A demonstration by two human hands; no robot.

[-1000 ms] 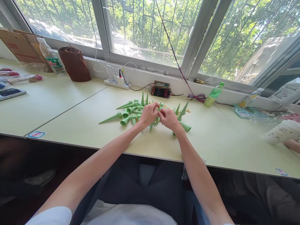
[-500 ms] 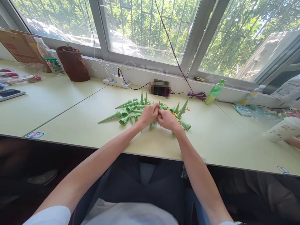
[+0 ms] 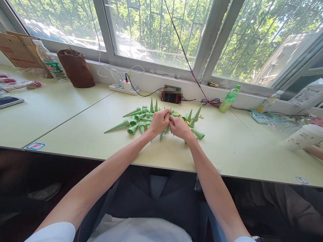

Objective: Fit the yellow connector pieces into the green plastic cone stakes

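Green plastic spikes (image 3: 117,126) lie heaped around the left hand (image 3: 158,122) and right hand (image 3: 179,128) on the counter (image 3: 83,137); both hands are curled, fingertips meeting, and whether they pinch anything cannot be told. Farther out, the sticker (image 3: 35,146), the green label (image 3: 54,67) of the clear bottle (image 3: 46,55) and the white cup (image 3: 302,137) carry markings too small to read.

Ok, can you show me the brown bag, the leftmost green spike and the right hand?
Brown bag (image 3: 76,69): head view, on the middle of its side.
Leftmost green spike (image 3: 117,126): head view, partway along its body.
Right hand (image 3: 179,127): head view, on its back.
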